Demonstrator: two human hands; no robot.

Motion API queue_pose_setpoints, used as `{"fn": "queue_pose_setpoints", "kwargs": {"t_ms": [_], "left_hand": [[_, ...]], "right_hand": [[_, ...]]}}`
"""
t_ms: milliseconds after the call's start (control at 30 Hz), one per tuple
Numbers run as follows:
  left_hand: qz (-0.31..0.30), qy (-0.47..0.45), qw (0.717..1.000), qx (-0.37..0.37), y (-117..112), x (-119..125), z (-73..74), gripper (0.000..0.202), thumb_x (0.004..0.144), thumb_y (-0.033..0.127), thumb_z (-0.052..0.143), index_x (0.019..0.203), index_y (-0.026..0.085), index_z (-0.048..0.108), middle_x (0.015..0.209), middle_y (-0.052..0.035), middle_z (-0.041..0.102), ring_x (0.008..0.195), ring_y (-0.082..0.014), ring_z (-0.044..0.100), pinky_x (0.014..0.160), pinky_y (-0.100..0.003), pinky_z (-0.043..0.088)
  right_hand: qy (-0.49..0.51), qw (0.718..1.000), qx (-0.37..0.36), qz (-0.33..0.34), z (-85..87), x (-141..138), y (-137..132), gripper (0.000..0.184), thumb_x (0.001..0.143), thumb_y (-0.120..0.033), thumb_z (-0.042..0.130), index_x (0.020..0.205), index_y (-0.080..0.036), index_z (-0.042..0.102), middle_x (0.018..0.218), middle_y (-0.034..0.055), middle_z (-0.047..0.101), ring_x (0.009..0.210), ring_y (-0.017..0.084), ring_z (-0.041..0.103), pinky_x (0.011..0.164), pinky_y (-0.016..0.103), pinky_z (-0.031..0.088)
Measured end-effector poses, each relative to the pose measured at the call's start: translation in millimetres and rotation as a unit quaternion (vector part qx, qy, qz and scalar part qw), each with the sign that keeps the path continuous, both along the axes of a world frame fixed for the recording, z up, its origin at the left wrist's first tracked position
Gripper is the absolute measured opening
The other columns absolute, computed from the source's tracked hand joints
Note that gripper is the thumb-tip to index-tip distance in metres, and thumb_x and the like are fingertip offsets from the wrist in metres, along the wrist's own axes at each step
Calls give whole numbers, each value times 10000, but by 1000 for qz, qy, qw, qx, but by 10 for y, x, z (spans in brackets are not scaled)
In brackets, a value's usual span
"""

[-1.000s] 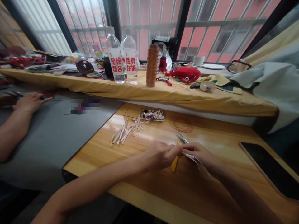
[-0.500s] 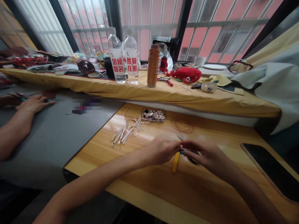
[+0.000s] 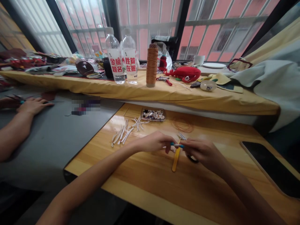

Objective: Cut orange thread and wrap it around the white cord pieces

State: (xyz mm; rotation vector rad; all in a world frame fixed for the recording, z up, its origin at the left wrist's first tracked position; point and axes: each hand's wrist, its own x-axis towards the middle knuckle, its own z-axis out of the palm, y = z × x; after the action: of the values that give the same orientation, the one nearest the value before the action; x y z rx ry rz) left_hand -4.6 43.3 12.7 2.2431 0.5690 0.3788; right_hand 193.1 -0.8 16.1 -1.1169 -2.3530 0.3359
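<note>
My left hand [image 3: 153, 142] and my right hand [image 3: 202, 151] meet over the wooden table [image 3: 150, 184], fingertips pinched on a small blue-tipped piece [image 3: 177, 145] held between them. Under them lies a yellow-handled cutter [image 3: 175, 157] with its metal tips pointing away from me. A dark loop shows under my right hand, too small to name. A pile of short white strips [image 3: 125, 130] lies to the left, and a clear tray of beads [image 3: 153, 114] sits behind it.
A coil of orange thread [image 3: 182, 126] lies beyond the cutter. A dark phone [image 3: 269, 167] rests at the right edge. Another person's hand [image 3: 32, 104] lies on the grey mat at left. The yellow-cloth ledge behind holds two water bottles [image 3: 122, 56], an orange thread spool [image 3: 152, 64] and a red plush toy [image 3: 186, 74].
Both my hands have moved slightly away from me and closer together, and the blue-tipped piece now shows between the fingertips. The cutter lies more exposed under them.
</note>
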Motion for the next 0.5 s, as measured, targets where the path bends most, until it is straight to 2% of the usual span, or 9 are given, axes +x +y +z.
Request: {"fn": "queue_pose_setpoints", "kwargs": {"t_ms": [100,200,333,433,500], "left_hand": [[-7,-28,993,-116,29,-33,32,357,747,3,321,992,149,536,592,31,550,477,-43,422,440,-129,322],[6,-45,984,-175,10,-12,24,325,782,59,327,1043,148,500,564,44,504,423,-39,336,402,-136,280],[8,-44,986,-163,-38,28,11,291,807,85,340,1036,137,511,570,32,519,502,-52,431,474,-149,327],[-18,-32,989,-141,-48,30,0,278,815,108,366,1048,158,507,658,13,574,617,-68,515,565,-165,371],[-23,-27,994,-106,-37,27,-8,249,836,186,380,1045,167,513,743,-3,602,700,-81,537,632,-181,390]], "right_hand": [[66,995,-66,-21,49,13,5,281,814,-293,414,823,-177,670,532,15,555,473,104,485,441,205,376],[137,982,-118,-53,72,-6,-4,319,785,-401,447,775,-177,673,521,10,533,446,99,467,401,201,361],[172,972,-140,-85,57,-41,-16,333,756,-441,478,688,-165,653,513,8,522,456,106,472,430,217,375],[169,970,-148,-98,24,-47,-19,324,770,-419,466,692,-160,645,520,6,522,486,113,490,461,221,387],[166,968,-161,-101,6,-48,-18,325,771,-419,465,708,-158,648,551,13,539,502,115,499,468,221,392]]}}
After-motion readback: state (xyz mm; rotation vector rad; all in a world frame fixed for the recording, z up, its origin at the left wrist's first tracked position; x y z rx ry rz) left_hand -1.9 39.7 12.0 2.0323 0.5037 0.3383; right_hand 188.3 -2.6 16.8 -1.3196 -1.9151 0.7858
